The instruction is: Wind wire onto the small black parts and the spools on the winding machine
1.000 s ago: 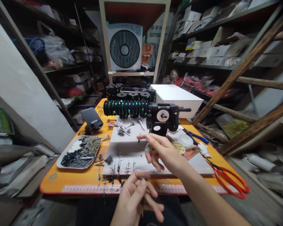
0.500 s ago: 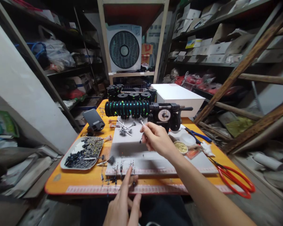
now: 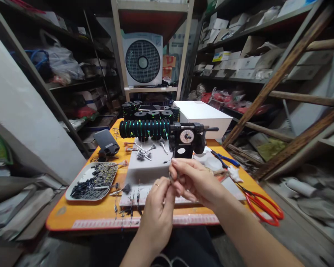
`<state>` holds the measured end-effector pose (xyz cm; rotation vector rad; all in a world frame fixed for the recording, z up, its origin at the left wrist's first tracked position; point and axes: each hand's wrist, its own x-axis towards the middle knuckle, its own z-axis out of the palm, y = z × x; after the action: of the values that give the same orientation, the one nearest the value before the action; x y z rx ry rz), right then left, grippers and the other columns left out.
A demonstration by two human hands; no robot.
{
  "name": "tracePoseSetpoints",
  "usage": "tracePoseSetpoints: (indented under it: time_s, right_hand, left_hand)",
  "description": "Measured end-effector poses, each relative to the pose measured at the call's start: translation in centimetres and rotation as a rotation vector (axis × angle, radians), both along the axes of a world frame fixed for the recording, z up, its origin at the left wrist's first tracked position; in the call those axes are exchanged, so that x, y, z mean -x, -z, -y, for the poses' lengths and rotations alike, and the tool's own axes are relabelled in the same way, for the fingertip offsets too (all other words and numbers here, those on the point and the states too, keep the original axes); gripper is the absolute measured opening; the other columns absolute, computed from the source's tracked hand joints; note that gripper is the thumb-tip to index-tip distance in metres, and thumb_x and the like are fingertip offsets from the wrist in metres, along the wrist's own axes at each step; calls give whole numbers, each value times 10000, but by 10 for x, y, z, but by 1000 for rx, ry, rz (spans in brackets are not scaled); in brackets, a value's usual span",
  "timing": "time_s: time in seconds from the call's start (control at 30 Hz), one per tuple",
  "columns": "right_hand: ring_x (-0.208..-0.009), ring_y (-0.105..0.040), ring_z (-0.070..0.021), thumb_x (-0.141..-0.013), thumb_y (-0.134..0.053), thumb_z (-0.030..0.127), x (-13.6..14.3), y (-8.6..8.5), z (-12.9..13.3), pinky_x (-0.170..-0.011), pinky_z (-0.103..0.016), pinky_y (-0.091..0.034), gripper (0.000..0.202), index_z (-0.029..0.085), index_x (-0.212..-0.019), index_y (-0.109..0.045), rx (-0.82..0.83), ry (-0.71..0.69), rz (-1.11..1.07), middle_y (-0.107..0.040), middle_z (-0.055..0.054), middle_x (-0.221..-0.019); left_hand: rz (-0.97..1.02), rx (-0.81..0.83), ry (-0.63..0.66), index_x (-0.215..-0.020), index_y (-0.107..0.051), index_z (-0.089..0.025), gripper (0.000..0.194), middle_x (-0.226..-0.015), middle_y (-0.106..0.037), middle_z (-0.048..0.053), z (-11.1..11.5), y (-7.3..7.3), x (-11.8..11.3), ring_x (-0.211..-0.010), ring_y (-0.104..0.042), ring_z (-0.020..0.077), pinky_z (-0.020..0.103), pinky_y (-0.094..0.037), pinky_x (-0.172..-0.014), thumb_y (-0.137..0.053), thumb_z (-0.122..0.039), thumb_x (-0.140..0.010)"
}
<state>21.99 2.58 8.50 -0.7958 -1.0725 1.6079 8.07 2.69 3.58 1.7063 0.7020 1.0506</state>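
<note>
My left hand (image 3: 158, 211), a ring on one finger, is closed in a pinch, its fingertips meeting the right hand's over the white board (image 3: 153, 174). What it pinches is too small to make out. My right hand (image 3: 200, 181) is closed with thumb and forefinger pinched on a thin line (image 3: 167, 137). This teal line runs up to a row of black foam spools (image 3: 144, 128) wound with shiny line, mounted on a black hand-crank winder (image 3: 187, 136). A tiny dark piece (image 3: 167, 162) sticks out left of the right fingertips. Small dark parts on thin stems (image 3: 132, 202) stand at the board's near edge.
A white tray (image 3: 69, 195) of small black and grey pieces sits at left, near a phone stand (image 3: 107, 142). Bundles of white stems (image 3: 141, 152) lie on the board. Red-handled scissors (image 3: 263, 207) and blue-handled pliers (image 3: 229, 160) are at right. Behind stands a white box (image 3: 203, 111).
My left hand has risen from the small parts at the near edge to meet my right hand. The right hand has come lower and nearer; a line now stretches from it to the spools.
</note>
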Motion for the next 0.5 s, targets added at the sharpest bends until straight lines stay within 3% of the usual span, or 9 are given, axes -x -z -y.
tracePoseSetpoints:
  time_s: [0.17, 0.27, 0.37, 0.5]
  right_hand:
    - [-237, -260, -7, -905, -527, 421, 2, 14, 0, -249, -94, -165, 360, 179, -649, -455, 146, 39, -116, -481, 66, -402]
    - [-248, -255, -7, -905, -527, 425, 2, 18, 0, -257, -93, -173, 353, 183, -659, -450, 152, 43, -124, -473, 72, -409]
    - [-254, -254, -6, -898, -534, 430, 3, 18, -1, -258, -91, -172, 355, 181, -657, -455, 171, 25, -115, -472, 69, -409]
    - [-257, -248, -6, -882, -550, 450, 3, 18, -2, -259, -92, -170, 359, 180, -661, -463, 172, 15, -111, -471, 70, -414]
  left_hand:
    - [461, 570, 403, -694, -513, -180, 341, -621, -694, 63, 24, 20, 5, -705, -677, 211, 326, -484, -719, -374, -328, -968]
    - [511, 838, 480, -798, -557, -141, 355, -766, -770, 131, 32, 28, 14, -683, -735, 216, 302, -525, -634, -306, -303, -991]
    - [528, 966, 507, -850, -580, -123, 403, -819, -778, 149, 33, 30, 21, -709, -751, 218, 285, -550, -620, -251, -293, -1007]
    - [575, 993, 579, -850, -592, -112, 409, -803, -777, 158, 33, 33, 23, -725, -752, 219, 265, -562, -613, -270, -311, -1006]
